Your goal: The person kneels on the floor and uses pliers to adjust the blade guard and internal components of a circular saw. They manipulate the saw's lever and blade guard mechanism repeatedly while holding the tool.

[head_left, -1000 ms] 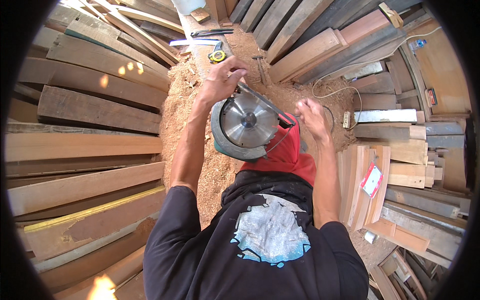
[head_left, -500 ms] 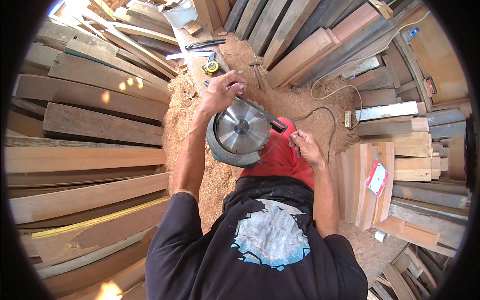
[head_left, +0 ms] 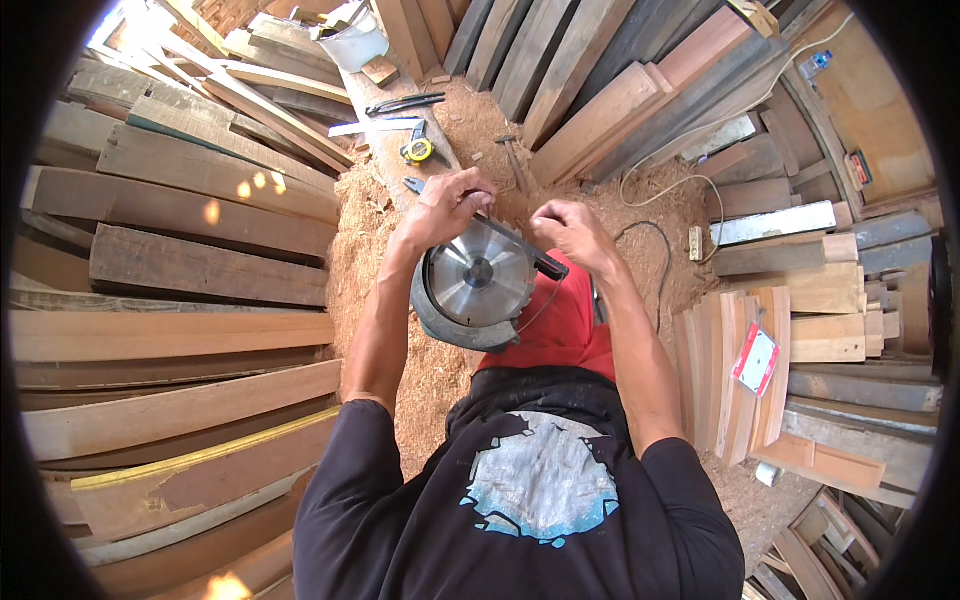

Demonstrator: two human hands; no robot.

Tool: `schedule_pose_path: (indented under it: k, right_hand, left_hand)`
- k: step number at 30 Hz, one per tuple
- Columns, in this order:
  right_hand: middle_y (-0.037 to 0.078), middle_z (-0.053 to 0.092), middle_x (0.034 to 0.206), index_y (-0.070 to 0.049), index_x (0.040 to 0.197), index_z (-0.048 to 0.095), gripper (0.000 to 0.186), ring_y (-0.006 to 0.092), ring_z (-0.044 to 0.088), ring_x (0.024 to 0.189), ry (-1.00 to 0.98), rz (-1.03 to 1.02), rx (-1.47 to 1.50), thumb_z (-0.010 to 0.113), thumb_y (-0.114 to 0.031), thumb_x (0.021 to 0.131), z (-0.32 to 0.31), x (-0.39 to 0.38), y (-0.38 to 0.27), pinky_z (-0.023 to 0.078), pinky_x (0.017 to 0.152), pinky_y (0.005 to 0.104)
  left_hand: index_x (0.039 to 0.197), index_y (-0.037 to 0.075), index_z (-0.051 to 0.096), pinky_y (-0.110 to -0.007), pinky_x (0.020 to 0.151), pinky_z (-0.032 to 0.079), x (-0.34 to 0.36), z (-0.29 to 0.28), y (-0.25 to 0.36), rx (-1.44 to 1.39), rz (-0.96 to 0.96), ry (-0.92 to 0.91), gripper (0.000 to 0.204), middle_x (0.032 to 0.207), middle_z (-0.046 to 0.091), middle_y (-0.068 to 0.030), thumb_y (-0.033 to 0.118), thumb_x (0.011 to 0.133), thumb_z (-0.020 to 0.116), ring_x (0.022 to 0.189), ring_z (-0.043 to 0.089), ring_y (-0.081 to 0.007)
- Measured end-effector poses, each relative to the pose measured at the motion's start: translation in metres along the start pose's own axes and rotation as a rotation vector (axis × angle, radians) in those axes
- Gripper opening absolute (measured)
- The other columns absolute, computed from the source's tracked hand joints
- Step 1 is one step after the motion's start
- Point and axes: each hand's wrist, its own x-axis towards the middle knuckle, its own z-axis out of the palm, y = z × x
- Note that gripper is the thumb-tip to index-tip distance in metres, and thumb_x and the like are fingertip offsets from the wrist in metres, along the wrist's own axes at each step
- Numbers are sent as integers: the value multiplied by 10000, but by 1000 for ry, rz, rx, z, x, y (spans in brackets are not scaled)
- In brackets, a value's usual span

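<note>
A circular saw (head_left: 428,305) with a dark green body lies on my lap, its round steel blade (head_left: 500,268) facing up. Across the blade's far right side runs a dark metal bar (head_left: 549,265); a thin wire (head_left: 541,309) loops beside it. My left hand (head_left: 455,205) is closed at the saw's far edge, fingers curled and thumb pressed in. Just right of it, my right hand (head_left: 575,232) hangs above the bar's far side with its fingers pinched; what they hold, if anything, is hidden. The blue-grey tip of a tool (head_left: 413,185) shows beside my left hand.
On a plank ahead lie a yellow tape measure (head_left: 417,150), a try square (head_left: 375,126) and black-handled pincers (head_left: 405,103). A hammer (head_left: 514,163) lies on the sawdust. Stacked boards (head_left: 190,330) line both sides. A power cord (head_left: 655,235) trails at right.
My right hand has moved forward and left, from beside the bar's near end to close by my left hand. The saw has shifted slightly toward me; my left hand stays at its edge.
</note>
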Motion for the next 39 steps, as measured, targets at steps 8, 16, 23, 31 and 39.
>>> schedule_pose_path:
  k: [8,16,23,31,39]
  right_hand:
    - [20,672,764,2,890,702,99,98,591,716,-214,58,12,681,-91,862,16,31,6,490,651,312]
    - [83,666,745,18,911,678,184,146,614,699,-193,117,33,685,-160,863,14,14,11,494,651,346]
    - [20,586,700,21,877,632,215,84,527,664,-171,42,103,673,-189,900,16,11,14,449,595,297]
    - [37,583,706,13,898,625,218,99,536,674,-247,100,194,660,-202,907,10,16,15,452,607,316]
    - [35,588,714,7,913,630,183,97,544,678,-294,129,230,664,-173,906,8,22,16,463,618,313]
  left_hand:
    - [1016,20,688,-377,783,560,-2,-6,3,8,36,-4,90,899,730,-126,69,952,648,869,729,-282]
    - [968,20,683,-370,716,561,4,-2,-2,-41,138,36,81,845,708,-115,-29,911,656,786,718,-273]
    - [983,28,685,-391,719,567,6,-1,-4,21,79,-14,129,857,720,-122,-50,882,669,805,721,-303]
    - [978,50,694,-385,723,576,2,2,4,23,1,6,147,887,733,-123,-48,870,708,828,725,-299]
    - [993,52,693,-366,706,575,0,6,10,-24,-55,21,139,895,736,-118,-38,887,702,817,721,-283]
